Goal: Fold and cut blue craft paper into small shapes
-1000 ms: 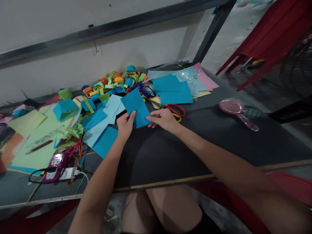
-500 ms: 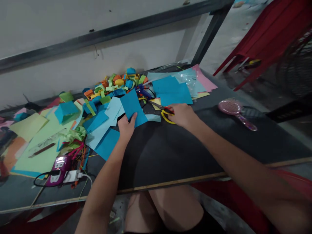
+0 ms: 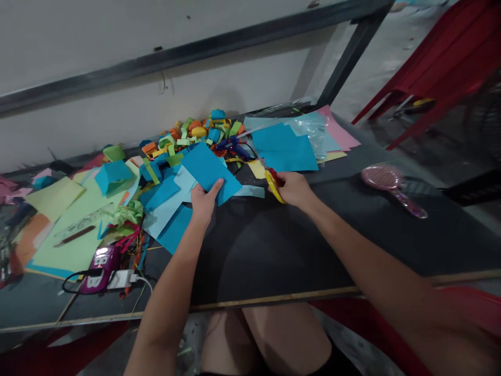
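- left hand [image 3: 203, 204]: i see it pinching the blue sheet [image 3: 209, 168] near the lower edge, thumb on top; the sheet is tilted, over the pale blue papers [image 3: 162, 213]
- right hand [image 3: 294, 189]: i see it wrapped around the handles of the scissors [image 3: 275, 188], to the right of the sheet; the blades are blurred and i cannot tell whether they are apart
- hazard, slip: the one-sided pinch leaves the far corner unsupported, so i judge that the sheet could bend or pivot under blade pressure
- hazard, crooked cut: i see no guide line on the sheet, and a second blue edge shows below it; i cannot tell if that is a fold or another layer
- hazard, finger contact: a cut line near the left thumb would bring the blades close to skin
- hazard, snagging: the pale strip [image 3: 252, 191] lies between sheet and scissors, and the yellow scrap [image 3: 257, 169] and blue tool [image 3: 238, 149] sit near the blades; a low sweep could catch any of them
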`<state>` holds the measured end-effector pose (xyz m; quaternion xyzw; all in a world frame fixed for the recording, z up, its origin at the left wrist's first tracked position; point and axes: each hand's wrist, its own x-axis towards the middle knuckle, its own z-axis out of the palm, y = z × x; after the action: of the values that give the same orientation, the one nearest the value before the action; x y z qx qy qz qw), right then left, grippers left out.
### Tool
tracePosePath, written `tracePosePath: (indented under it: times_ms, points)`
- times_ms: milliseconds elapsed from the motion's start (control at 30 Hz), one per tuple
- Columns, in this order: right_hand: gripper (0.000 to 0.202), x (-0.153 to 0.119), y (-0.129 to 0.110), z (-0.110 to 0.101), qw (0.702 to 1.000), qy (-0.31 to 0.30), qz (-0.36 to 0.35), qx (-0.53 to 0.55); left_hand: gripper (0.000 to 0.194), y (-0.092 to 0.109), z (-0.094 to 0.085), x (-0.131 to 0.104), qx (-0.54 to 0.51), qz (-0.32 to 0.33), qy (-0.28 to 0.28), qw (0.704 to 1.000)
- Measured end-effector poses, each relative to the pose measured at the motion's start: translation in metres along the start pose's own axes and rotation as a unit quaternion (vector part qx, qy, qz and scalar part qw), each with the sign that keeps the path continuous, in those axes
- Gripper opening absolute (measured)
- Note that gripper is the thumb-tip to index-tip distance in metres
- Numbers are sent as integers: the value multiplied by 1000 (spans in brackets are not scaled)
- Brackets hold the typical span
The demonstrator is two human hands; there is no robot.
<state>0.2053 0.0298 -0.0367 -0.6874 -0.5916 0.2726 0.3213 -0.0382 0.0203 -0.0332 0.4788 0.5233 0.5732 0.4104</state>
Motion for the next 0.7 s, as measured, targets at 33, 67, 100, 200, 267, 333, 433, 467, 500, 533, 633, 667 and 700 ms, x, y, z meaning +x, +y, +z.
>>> tracePosePath:
  times_ms: [33, 67, 100, 200, 267, 333, 433, 467, 500, 533, 633, 667, 700]
  points:
    - [25, -5, -4, 3, 998, -2, 0, 58, 52, 0, -1, 0, 15, 9, 14, 1000]
    - [32, -10, -9, 6, 993, -15, 3, 115, 57, 0, -2, 0, 33, 21, 32, 999]
    - [40, -15, -14, 10, 977, -55, 12, 205, 63, 1, -3, -1, 52, 35, 50, 997]
    - [56, -29, -32, 19, 913, -184, 24, 364, 71, 8, -6, -4, 90, 80, 97, 988]
    - [60, -36, -39, 24, 902, -200, 5, 382, 71, 14, -8, -5, 88, 99, 118, 984]
    - [60, -40, -41, 26, 906, -231, -19, 353, 71, 17, -11, -3, 82, 100, 131, 983]
    - [61, -42, -38, 20, 919, -294, -32, 259, 70, 16, -16, 4, 88, 76, 146, 982]
    - [61, -43, -36, 18, 927, -297, -25, 227, 69, 14, -18, 6, 90, 65, 150, 982]
    - [61, -43, -34, 15, 936, -291, -16, 199, 69, 13, -18, 7, 89, 57, 153, 983]
    - [61, -45, -32, 12, 944, -280, -9, 174, 69, 11, -19, 8, 85, 52, 155, 983]
    - [57, -50, -29, 6, 952, -280, -26, 121, 68, 10, -17, 7, 70, 63, 161, 982]
    - [55, -52, -29, 5, 952, -285, -41, 106, 67, 10, -15, 6, 64, 73, 160, 982]
    - [55, -54, -28, 4, 951, -289, -54, 92, 65, 12, -14, 4, 58, 85, 158, 982]
